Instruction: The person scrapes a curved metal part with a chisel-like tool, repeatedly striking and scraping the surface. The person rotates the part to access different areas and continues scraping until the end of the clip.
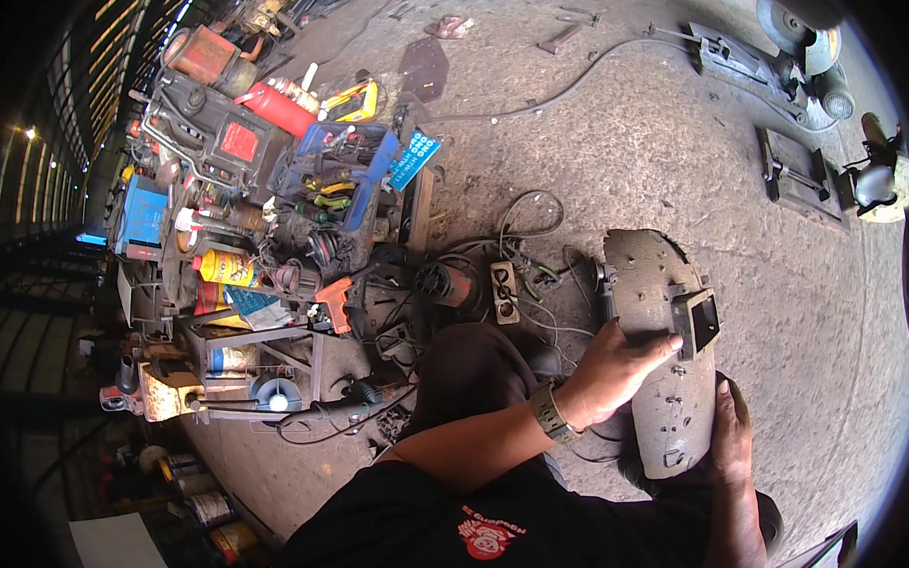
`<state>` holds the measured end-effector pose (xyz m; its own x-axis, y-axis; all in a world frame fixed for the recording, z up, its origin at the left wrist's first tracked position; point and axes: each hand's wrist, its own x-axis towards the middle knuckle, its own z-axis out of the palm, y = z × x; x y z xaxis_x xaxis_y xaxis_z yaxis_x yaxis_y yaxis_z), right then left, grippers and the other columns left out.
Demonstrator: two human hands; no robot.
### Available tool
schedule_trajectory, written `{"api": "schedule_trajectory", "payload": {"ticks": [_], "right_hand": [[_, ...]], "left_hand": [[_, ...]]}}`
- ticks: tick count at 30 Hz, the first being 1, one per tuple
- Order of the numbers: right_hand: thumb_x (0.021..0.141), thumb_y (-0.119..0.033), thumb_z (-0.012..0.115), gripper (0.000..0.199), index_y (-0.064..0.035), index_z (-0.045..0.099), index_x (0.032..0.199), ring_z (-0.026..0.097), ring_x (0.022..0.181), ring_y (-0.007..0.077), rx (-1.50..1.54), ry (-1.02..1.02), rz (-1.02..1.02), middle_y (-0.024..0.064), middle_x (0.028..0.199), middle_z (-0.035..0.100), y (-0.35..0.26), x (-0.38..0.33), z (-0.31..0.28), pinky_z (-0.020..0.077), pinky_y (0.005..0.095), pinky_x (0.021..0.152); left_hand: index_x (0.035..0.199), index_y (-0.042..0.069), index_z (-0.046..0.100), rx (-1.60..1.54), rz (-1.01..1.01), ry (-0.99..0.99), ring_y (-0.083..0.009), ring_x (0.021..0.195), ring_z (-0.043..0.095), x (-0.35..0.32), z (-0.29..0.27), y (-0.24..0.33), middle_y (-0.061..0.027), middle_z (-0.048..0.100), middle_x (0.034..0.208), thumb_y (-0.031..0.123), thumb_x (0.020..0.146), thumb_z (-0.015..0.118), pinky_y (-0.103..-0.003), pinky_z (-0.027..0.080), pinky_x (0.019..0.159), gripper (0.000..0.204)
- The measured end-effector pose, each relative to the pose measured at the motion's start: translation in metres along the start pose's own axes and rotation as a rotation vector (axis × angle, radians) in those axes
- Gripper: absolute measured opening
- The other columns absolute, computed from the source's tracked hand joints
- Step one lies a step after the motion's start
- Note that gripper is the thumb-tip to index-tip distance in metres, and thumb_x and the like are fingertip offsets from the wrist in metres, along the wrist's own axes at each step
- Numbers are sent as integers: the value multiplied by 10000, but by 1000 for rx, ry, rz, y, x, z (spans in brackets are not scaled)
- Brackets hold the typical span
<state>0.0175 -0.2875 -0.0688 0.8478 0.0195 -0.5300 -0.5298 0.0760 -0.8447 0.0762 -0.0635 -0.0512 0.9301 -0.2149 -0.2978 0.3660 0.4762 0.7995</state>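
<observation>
A long, curved, dusty grey piece shaped like a mudguard (669,407) lies lengthwise over my lap at the right, with dark specks and a ragged far end. My left hand (613,374), a watch on its wrist, grips its left side, with the thumb across the top. Just beyond the thumb tip, a dark square hollow bracket (698,323) sits on the piece; whether it is fixed there I cannot tell. Along the near right edge, my right hand (732,435) holds the piece, its fingers partly hidden.
Beyond my knee lie a socket strip (505,292), a red-and-black power tool (443,284) and tangled cables. A cluttered bench on the left carries a blue crate (381,191) of hand tools. Machines with a cutting disc (786,27) and a metal base (801,177) stand at the far right.
</observation>
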Motion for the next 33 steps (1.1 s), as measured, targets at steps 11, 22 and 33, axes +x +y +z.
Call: {"api": "schedule_trajectory", "payload": {"ticks": [11, 22, 33], "right_hand": [[1073, -437, 452, 563, 45, 531, 1352, 609, 1105, 210, 25, -25, 19, 164, 1215, 640, 4, 4, 1, 483, 349, 964], [1075, -425, 450, 550, 48, 540, 1340, 618, 1084, 215, 18, -23, 34, 169, 1197, 649, 5, 6, 0, 489, 350, 950], [1073, -423, 460, 565, 57, 515, 1366, 614, 1120, 231, 25, -25, 52, 182, 1236, 635, 6, 5, -2, 477, 357, 982]], "left_hand": [[1127, -7, 672, -8, 10, 8, -98, 906, 641, -1, -1, -1, -43, 718, 1019, 154, 971, 689, -293, 534, 814, 225], [1094, -17, 690, -49, 14, -23, -98, 875, 637, 2, -1, -3, -42, 728, 978, 190, 979, 673, -284, 514, 805, 237], [1104, -21, 687, 20, 23, -27, -86, 887, 628, 3, -2, -1, -38, 728, 988, 198, 980, 674, -290, 514, 799, 251]]}}
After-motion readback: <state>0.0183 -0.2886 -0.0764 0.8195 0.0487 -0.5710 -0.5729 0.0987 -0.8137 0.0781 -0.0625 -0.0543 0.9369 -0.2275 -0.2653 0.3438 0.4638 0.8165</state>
